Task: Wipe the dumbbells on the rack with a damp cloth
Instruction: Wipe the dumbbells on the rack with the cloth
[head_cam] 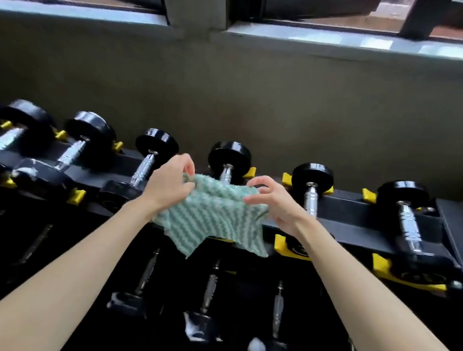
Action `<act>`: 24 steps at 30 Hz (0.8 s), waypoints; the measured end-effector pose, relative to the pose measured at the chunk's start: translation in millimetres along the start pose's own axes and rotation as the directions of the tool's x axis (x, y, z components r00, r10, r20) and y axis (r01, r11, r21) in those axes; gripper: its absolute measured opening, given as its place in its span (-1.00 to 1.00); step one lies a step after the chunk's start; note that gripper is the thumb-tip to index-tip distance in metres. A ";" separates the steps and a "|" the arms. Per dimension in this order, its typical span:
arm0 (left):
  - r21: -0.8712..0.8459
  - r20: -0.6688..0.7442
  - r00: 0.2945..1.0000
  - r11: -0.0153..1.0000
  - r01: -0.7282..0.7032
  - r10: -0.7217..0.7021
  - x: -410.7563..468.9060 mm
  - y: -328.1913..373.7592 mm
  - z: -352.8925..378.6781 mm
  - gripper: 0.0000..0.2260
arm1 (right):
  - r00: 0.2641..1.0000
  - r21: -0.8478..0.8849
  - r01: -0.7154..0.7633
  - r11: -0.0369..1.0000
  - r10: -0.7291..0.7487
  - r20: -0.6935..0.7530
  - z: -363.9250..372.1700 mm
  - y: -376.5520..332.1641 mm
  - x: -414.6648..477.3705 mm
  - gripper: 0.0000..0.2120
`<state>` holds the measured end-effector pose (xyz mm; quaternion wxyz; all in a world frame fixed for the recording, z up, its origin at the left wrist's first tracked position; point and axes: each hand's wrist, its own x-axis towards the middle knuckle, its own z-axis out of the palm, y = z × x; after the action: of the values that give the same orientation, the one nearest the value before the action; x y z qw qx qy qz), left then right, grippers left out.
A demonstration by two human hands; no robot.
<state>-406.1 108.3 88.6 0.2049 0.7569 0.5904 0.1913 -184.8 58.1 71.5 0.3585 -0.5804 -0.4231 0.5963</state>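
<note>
Cloth (212,215), green-and-white, hangs stretched between my hands: my left hand (168,184) pinches its left top edge, my right hand (272,203) its right, above the rack (360,210); dumbbells (311,187) sit just beyond and beside my fingers.

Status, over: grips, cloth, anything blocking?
Left grip and right grip pinch cloth by its top edge. Cloth over a top-row dumbbell, contact unclear. No obstruction seen.
</note>
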 end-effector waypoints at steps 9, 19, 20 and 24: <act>-0.220 0.071 0.923 0.897 0.384 -0.378 -1.6 -54.0 88.3 -0.80 | 0.806 -0.498 -0.113 0.860 -0.214 -0.552 74.5 40.3 38.4 -0.86; -0.524 0.059 0.860 0.718 0.458 -0.506 -3.6 -15.8 112.5 -0.70 | 0.756 -0.174 -0.237 0.956 0.068 -0.652 74.8 68.4 60.5 -0.55; -0.374 -0.095 0.929 0.878 0.300 -0.358 -7.1 -13.9 120.2 -0.67 | 0.755 -0.139 -0.235 0.962 0.091 -0.650 72.9 70.4 60.8 -0.55; 0.400 -0.140 0.951 0.894 -0.200 0.276 -3.0 -12.6 139.8 -0.70 | 0.859 0.229 -0.138 0.964 0.231 -0.456 56.3 75.6 55.1 -0.64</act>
<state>-342.8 96.4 -36.1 -0.0292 0.8268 0.5357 0.1692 -239.9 74.6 -21.3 0.4462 -0.7111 -0.2052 0.5031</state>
